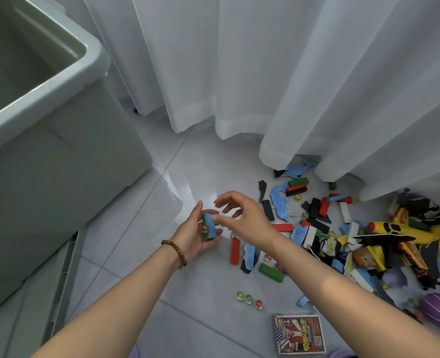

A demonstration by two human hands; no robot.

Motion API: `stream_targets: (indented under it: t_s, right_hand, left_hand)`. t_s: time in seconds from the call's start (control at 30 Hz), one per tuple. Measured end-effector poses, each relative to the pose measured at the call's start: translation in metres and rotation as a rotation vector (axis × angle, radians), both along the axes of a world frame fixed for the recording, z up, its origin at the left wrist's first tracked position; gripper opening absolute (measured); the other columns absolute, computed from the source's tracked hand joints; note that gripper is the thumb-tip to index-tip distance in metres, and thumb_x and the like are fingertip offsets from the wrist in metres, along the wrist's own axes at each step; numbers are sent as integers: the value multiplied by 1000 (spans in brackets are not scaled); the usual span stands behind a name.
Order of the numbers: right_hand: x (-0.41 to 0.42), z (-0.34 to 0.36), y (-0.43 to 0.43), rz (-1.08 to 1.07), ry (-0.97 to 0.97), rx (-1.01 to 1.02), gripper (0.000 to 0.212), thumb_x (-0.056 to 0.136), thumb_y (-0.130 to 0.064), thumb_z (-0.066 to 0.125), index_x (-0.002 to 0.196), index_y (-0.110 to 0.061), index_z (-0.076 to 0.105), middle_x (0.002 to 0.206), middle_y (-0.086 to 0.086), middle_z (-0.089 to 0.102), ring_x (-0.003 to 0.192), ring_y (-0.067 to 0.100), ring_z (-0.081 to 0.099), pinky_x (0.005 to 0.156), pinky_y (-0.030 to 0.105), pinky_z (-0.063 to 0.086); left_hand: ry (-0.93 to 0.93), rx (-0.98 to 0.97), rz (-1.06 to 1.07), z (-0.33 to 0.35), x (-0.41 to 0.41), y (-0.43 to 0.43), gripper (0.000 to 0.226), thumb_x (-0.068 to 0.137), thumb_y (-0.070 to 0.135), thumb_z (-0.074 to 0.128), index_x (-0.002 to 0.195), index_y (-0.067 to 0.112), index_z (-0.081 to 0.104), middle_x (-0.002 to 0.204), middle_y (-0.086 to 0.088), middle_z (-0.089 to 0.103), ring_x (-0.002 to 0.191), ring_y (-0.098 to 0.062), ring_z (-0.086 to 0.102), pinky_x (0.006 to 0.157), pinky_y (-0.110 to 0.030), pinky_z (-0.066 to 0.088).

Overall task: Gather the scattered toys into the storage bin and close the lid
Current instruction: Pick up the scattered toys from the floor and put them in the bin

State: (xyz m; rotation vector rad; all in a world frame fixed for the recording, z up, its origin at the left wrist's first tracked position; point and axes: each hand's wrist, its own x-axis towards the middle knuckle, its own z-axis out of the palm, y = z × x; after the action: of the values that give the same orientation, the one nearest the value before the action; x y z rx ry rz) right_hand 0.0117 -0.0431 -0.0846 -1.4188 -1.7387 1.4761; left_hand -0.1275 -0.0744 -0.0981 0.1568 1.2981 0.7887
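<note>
Cradling blue and green blocks (210,227), the left hand (194,236) likely batches them for the storage bin (94,55); the right hand (242,215) hovers spread, empty.

White sheer curtains (278,73) hang down to a glossy pale tiled floor (188,319).

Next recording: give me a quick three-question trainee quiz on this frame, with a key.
1. True or false: the storage bin stands open.
2. Which hand grips the blue and green blocks? A) left B) right C) neither
3. Fill in: ___ marbles lie in a row on bare floor near the booklet.
Key: 1 true; 2 A, the left hand; 3 three.
</note>
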Motion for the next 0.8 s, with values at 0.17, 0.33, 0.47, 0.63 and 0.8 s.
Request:
stream_targets:
  t_s: [0.17,0.33,0.47,0.63,0.8]
  right_hand:
    - [53,-33,2,-165,-415,47,32,83,-25,69,113,-19,58,106,-6,52,95,7,50,82,21,41]
    - [56,-51,-7,-69,-646,117,25,87,-24,63,110,-16,60,113,2,60,106,17,56,89,34,48]
    - [44,-31,-4,-263,-421,37,23,85,-25,66,106,-16,63,100,0,63,90,13,57,77,23,49]
    - [31,3,-16,-162,-33,-148,27,79,-31,73,101,-19,62,91,0,64,77,8,55,62,11,47]
    - [62,-22,-24,-194,-452,-173,48,74,-39,76,111,-17,54,108,-2,53,98,13,53,79,24,47]
  left_hand:
    - [161,-18,-46,-4,10,2,42,96,50,34,83,15,52,70,-2,45,42,-5,41,35,-12,30]
    - [206,-10,-64,-14,17,-4,44,96,49,32,85,13,55,73,-5,50,57,-13,50,47,-20,46]
    - [88,-49,-25,-11,22,-5,48,95,51,31,98,11,58,91,-9,57,79,-20,59,66,-32,54]
    - [-60,-19,-53,-5,26,-5,61,88,66,31,104,13,57,96,-10,62,81,-21,62,67,-32,54]
    - [177,21,-171,-11,18,-6,36,92,50,44,83,18,58,79,-3,52,57,-12,52,42,-18,42]
